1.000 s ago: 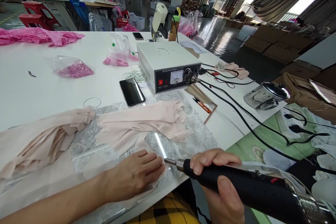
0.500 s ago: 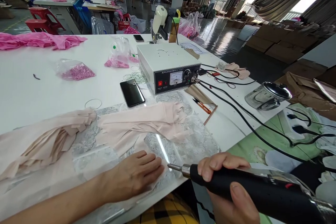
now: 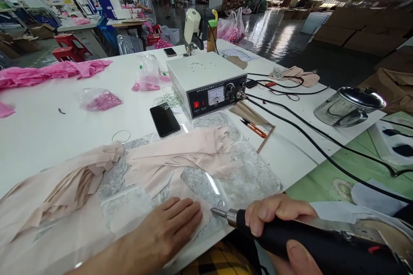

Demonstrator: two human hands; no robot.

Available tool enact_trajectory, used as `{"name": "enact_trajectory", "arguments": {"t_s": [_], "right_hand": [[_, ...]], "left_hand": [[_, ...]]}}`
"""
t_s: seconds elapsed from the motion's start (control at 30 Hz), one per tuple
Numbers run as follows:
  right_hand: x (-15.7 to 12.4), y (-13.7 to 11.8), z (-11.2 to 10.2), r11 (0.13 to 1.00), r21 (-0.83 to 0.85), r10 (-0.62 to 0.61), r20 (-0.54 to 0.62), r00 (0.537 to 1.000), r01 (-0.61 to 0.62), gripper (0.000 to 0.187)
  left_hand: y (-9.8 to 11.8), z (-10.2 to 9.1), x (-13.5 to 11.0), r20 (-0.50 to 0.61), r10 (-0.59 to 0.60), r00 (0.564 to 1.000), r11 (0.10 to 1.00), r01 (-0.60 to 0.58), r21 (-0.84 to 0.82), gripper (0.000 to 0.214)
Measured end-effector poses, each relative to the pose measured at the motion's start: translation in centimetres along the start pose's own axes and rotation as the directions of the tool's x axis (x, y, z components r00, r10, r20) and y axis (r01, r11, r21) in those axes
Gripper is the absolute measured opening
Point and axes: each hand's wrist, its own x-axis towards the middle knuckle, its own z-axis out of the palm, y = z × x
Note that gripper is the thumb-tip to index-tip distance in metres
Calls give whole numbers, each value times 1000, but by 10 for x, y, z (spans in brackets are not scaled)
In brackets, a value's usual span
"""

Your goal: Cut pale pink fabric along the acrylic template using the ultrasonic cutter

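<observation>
My left hand (image 3: 172, 230) lies flat, fingers extended, on a thin beige fabric piece (image 3: 190, 193) at the table's near side. My right hand (image 3: 280, 223) is wrapped round the black handle of an ultrasonic cutter (image 3: 309, 240). Its metal tip points left, close beside my left fingertips at the fabric's edge; whether it touches I cannot tell. Ahead of my hands lies a stack of beige fabric strips (image 3: 180, 150), with a thicker folded bundle of beige fabric (image 3: 71, 180) to the left. A clear, patterned plastic sheet (image 3: 251, 172) lies underneath.
Behind the fabric stand a control box (image 3: 216, 94) and a black phone (image 3: 164, 119). Black cables (image 3: 290, 122) run off to the right. Orange thread snips (image 3: 254, 129) and a metal mug (image 3: 350, 107) are at the right. Bags of pink bits (image 3: 103, 99) lie left. A person (image 3: 145, 2) sits beyond.
The view has shifted, so the table items appear lower and mostly further right. My left hand stays flat on the fabric and my right hand still grips the ultrasonic cutter near it.
</observation>
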Motion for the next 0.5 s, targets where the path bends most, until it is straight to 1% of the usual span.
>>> {"name": "enact_trajectory", "arguments": {"t_s": [0.1,0.23,0.4,0.5], "right_hand": [[-2,1,-5,1000,-13,-10,62,998,11,12],[-2,-2,-8,999,-31,-11,104,995,14,12],[1,-4,-5,998,-34,-44,98,994,47,12],[2,-6,-2,999,-44,-25,84,996,29,11]], "left_hand": [[1,10,-7,-7,-57,998,998,57,-11,37],[2,13,-9,0,-91,996,995,91,-29,37],[3,15,-7,-55,-114,992,993,113,-16,30],[3,17,-8,-70,-112,991,994,112,-7,31]]}}
